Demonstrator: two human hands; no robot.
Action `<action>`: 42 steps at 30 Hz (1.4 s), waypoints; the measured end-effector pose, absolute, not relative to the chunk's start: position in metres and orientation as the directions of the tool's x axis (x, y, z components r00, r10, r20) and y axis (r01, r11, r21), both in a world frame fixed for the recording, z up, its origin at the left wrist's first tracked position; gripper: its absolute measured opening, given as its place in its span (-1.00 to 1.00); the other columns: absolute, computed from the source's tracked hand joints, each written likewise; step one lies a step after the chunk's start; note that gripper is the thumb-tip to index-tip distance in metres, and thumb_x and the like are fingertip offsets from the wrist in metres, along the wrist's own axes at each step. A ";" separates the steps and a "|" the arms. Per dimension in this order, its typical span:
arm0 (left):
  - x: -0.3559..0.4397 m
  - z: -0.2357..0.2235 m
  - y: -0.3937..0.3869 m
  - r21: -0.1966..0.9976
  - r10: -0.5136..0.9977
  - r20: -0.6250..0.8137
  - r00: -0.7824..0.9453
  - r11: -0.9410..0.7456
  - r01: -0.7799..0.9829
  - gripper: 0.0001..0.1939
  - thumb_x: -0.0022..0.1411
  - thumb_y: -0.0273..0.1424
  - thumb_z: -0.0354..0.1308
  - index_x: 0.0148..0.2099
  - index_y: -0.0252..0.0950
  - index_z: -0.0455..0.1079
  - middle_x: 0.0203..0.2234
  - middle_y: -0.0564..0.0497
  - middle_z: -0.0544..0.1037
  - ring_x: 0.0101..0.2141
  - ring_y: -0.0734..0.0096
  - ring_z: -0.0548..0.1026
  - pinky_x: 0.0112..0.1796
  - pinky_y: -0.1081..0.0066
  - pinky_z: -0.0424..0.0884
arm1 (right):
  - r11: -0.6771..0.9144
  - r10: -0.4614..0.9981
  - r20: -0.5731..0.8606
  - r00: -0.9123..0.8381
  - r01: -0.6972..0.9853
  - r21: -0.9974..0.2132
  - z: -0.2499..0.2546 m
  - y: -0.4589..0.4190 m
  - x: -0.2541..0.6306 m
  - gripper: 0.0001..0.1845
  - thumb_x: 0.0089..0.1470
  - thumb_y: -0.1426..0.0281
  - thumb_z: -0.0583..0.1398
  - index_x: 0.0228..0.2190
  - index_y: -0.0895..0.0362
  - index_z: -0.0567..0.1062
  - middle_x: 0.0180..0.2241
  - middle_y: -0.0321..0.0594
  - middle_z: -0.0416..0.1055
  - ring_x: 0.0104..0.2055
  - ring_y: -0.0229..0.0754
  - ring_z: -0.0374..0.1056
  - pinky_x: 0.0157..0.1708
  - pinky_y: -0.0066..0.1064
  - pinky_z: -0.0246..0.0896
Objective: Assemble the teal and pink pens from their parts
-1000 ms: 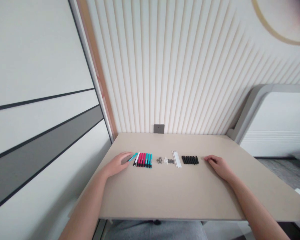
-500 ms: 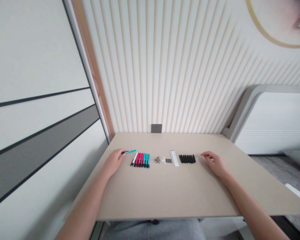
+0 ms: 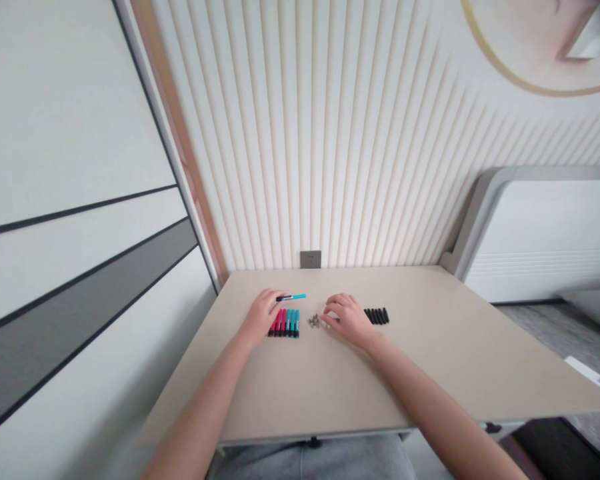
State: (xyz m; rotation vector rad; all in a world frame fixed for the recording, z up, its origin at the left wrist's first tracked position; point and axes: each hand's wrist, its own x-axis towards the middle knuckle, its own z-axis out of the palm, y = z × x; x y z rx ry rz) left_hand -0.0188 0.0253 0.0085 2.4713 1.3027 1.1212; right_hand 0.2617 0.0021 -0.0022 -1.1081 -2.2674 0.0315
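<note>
My left hand [image 3: 263, 315] pinches a blue marker pen [image 3: 295, 297] with a black end, holding it level above the table and pointing right. Under and beside that hand lies a row of red and blue pen barrels [image 3: 285, 323] with black ends. My right hand [image 3: 349, 319] is over the middle of the parts, fingers bent and apart, with nothing visible in it. Its fingertips are near a small heap of grey pieces [image 3: 314, 321]. It covers most of the white pieces and the white sticks. Black caps or tubes [image 3: 379, 315] show in a row beyond its wrist.
The beige table [image 3: 330, 393] meets a ribbed wall panel [image 3: 300, 147] with a dark socket [image 3: 311, 259] at its back edge. A white cabinet [image 3: 80, 333] rises along the left. A pale headboard [image 3: 540, 233] stands at the right.
My left hand has moved right with the blue marker pen, over the row of barrels. My right hand has swung left from the table's right side to the small pieces. The view has shifted slightly.
</note>
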 end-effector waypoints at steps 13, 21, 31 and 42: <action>-0.023 -0.010 0.012 0.399 0.755 0.540 0.373 -0.619 0.676 -0.84 0.35 -0.39 -0.02 -0.10 -0.26 0.36 -0.21 -0.06 0.50 -0.14 0.25 0.43 -0.06 0.25 0.33 | 0.482 0.839 0.427 -0.337 0.825 -0.296 -0.023 -0.009 0.266 -0.64 0.14 0.04 0.17 -0.44 0.07 0.49 -0.34 -0.19 0.43 -0.18 -0.06 0.31 -0.17 -0.25 0.05; -0.016 -0.010 0.008 0.379 0.750 0.537 0.387 -0.624 0.683 -0.89 0.31 -0.42 0.03 -0.15 -0.25 0.37 -0.25 -0.04 0.51 -0.18 0.26 0.44 -0.10 0.25 0.35 | 0.462 0.866 0.350 -0.359 0.842 -0.279 -0.017 -0.015 0.265 -0.77 0.17 0.23 0.19 -0.45 0.08 0.51 -0.34 -0.25 0.47 -0.19 -0.15 0.33 -0.18 -0.33 0.00; -0.015 -0.015 0.010 0.403 0.752 0.497 0.433 -0.642 0.653 -0.87 0.31 -0.40 0.06 -0.13 -0.24 0.40 -0.26 -0.02 0.52 -0.20 0.28 0.46 -0.12 0.28 0.35 | 0.523 0.823 0.476 -0.309 0.739 -0.425 -0.016 -0.012 0.268 -0.89 0.15 0.38 0.18 -0.36 0.08 0.52 -0.36 -0.26 0.52 -0.27 -0.18 0.39 -0.15 -0.32 0.11; -0.008 -0.016 0.006 0.431 0.717 0.485 0.501 -0.694 0.577 -0.87 0.32 -0.40 0.09 -0.11 -0.23 0.42 -0.25 -0.02 0.53 -0.19 0.30 0.45 -0.12 0.30 0.34 | 0.692 0.709 0.595 -0.379 0.537 -0.482 -0.023 -0.016 0.262 -0.89 0.08 0.50 0.16 -0.37 0.10 0.48 -0.41 -0.23 0.49 -0.34 -0.20 0.38 -0.24 -0.38 0.26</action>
